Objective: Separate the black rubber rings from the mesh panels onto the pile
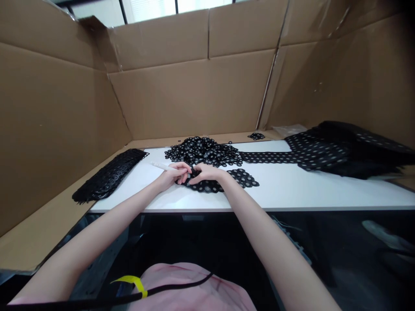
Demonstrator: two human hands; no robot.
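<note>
Far left of the fingers, a long bundle of glossy black openwork strips (110, 176) is lying at the white tabletop's (292, 192) edge.

Next, a slim white pen-like tool (161, 166) is slanting out of my left hand (179, 173); I am seeing those fingers curling closely around it.

Just beyond both hands' fingertips, a mound of small loose black rings (204, 149) is spreading.

Directly under the fingers, a flat black sheet full of round holes (214, 186) is lying on the tabletop, its free end reaching right, past the wrist. I am judging it light, limp and thin, probably bending easily and perhaps tearing where the webs between holes are narrow. I am favouring a flat pinch across several webs, close to the working spot.

My right hand (207, 172) is bowing over it, thumb and forefinger standing apart, thumb meeting the sheet; I am not able to tell whether the hidden fingers are gripping.

Farther right of these fingers, a black perforated band (269, 157) is running toward a large black perforated heap (330, 149), likely heavier and floppy.
</note>
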